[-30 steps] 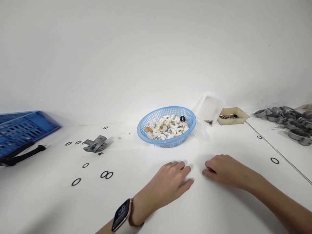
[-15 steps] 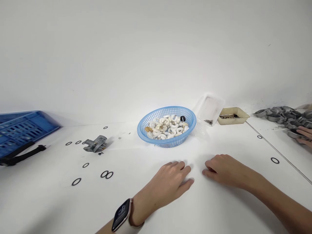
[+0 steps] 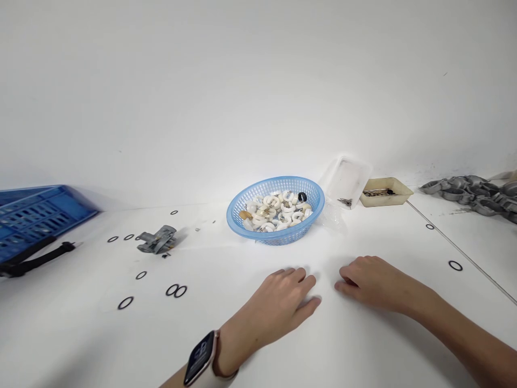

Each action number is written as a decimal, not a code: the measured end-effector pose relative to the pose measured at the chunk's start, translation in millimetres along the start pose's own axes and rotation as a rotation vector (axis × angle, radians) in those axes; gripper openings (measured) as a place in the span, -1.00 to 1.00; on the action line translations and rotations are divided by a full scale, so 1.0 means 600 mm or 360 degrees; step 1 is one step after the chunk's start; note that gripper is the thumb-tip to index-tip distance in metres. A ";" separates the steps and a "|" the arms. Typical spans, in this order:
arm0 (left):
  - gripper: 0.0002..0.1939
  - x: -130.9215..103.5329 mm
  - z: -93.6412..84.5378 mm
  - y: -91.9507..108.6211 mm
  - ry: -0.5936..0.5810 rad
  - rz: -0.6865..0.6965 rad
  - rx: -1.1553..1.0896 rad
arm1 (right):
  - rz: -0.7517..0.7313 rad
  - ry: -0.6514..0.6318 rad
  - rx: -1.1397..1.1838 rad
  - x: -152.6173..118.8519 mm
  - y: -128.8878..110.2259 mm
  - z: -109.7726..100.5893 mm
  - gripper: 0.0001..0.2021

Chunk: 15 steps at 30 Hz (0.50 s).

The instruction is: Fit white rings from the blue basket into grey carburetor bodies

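My left hand rests palm down on the white tabletop, its thumb spread from the fingers and nothing under it that I can see. To its right, my right hand lies loosely curled on the same surface. A gap shows between its thumb and index finger, and no object is visible there. Behind both hands stands a blue oval plastic basket, holding many white ring-shaped pieces, a black one and a tan one. Neither hand touches the basket.
On the left sit a grey metal carburetor-like part, several black rubber rings and a blue crate. A clear tray, a cream tray with small metal pieces and a pile of grey castings are at the right.
Another person's hand, which was at the grey castings on the right edge, has gone out of view. My own two hands have stayed in place.
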<state>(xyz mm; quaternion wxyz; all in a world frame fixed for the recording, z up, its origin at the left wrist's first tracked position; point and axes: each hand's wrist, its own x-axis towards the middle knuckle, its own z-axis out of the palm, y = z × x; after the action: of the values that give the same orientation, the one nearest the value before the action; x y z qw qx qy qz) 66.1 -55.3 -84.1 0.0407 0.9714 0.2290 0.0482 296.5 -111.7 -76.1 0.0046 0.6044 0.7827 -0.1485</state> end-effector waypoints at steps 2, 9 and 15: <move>-0.80 0.000 0.000 0.000 -0.0002 -0.0004 0.0007 | 0.0003 -0.0006 -0.0001 -0.001 0.000 0.000 -0.59; -0.83 0.000 -0.002 0.002 -0.0066 -0.0026 0.0037 | -0.0002 0.0010 -0.0020 0.001 0.001 0.002 -0.60; -0.82 0.000 -0.002 0.003 -0.0055 -0.0021 0.0046 | 0.0011 -0.0005 0.0005 0.000 0.001 0.001 -0.60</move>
<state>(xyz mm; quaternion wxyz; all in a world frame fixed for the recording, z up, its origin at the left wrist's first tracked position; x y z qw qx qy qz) 66.6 -56.6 -82.6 0.0310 0.9711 0.2352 0.0278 296.8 -111.9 -76.5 0.0055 0.6068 0.7804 -0.1507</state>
